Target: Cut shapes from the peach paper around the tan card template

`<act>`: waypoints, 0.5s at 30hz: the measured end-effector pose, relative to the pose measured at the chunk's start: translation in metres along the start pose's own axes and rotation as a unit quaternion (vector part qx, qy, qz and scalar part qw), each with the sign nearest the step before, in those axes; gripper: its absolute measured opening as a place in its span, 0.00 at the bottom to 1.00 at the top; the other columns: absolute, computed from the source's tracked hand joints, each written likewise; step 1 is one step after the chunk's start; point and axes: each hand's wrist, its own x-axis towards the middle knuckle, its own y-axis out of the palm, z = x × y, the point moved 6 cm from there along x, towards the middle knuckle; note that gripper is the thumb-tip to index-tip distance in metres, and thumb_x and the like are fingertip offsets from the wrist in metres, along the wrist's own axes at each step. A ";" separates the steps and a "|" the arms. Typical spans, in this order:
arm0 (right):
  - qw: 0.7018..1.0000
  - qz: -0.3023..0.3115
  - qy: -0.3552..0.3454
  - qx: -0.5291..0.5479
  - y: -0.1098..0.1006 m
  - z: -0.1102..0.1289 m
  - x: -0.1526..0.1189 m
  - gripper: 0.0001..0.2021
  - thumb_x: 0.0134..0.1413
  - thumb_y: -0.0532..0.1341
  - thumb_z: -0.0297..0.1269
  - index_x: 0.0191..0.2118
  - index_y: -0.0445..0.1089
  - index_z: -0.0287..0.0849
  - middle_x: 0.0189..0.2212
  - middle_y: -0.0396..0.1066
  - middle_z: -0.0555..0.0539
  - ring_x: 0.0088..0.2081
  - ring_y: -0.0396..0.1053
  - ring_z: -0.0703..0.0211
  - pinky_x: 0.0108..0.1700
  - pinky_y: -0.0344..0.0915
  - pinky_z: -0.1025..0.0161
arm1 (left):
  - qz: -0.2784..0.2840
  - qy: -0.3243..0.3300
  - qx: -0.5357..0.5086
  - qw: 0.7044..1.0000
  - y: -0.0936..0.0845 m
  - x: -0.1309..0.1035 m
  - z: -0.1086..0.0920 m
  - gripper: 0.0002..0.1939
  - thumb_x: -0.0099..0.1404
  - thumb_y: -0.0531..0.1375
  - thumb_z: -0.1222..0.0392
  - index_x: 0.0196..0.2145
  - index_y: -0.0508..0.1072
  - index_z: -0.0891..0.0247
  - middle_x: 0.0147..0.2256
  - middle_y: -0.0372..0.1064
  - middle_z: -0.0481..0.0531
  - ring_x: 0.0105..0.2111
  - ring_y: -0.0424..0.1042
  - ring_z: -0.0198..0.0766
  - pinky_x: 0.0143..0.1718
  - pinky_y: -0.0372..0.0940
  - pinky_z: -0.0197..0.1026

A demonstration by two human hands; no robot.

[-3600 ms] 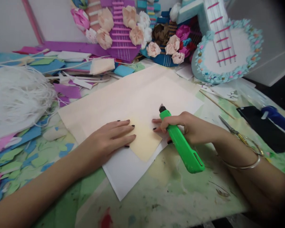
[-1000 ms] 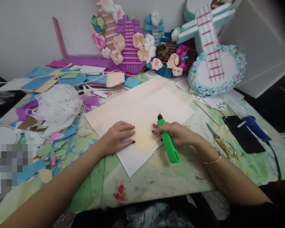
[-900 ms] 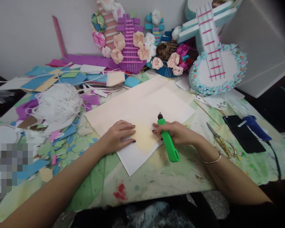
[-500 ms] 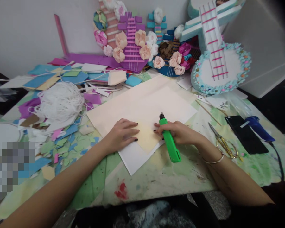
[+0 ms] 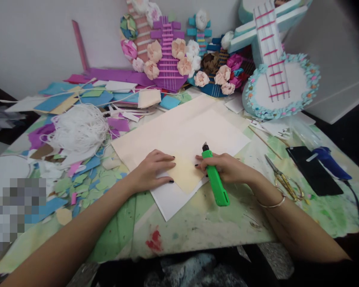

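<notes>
My left hand [image 5: 155, 169] lies with its fingers apart on the left edge of a small pale yellow piece [image 5: 185, 175]. My right hand [image 5: 224, 167] is wrapped round a green utility knife [image 5: 217, 183], its blade pointing away from me, and its fingertips touch the piece's right side. Beneath lie a large cream sheet [image 5: 173, 125] and a white sheet [image 5: 169, 205], whose corner sticks out towards me. The blade stands over the cream sheet; whether it touches cannot be told.
White string [image 5: 79, 129] and paper scraps [image 5: 100, 179] cover the left side. Gold-handled scissors [image 5: 284, 181], a black phone [image 5: 312, 169] and a blue glue gun [image 5: 332, 163] lie right. Decorated instrument models, one light blue [image 5: 279, 85], stand behind.
The whole view has shifted slightly, with objects appearing a little further right. Both hands keep nearly the same place on the pale yellow piece, and the knife is still held.
</notes>
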 end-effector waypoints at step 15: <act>1.000 0.002 -0.003 -0.014 0.001 -0.001 -0.001 0.12 0.52 0.60 0.27 0.43 0.69 0.46 0.49 0.71 0.46 0.55 0.67 0.52 0.48 0.66 0.61 | -0.034 -0.006 0.025 0.999 0.000 0.000 0.002 0.14 0.66 0.60 0.55 0.48 0.73 0.62 0.49 0.69 0.61 0.48 0.66 0.47 0.49 0.64 0.54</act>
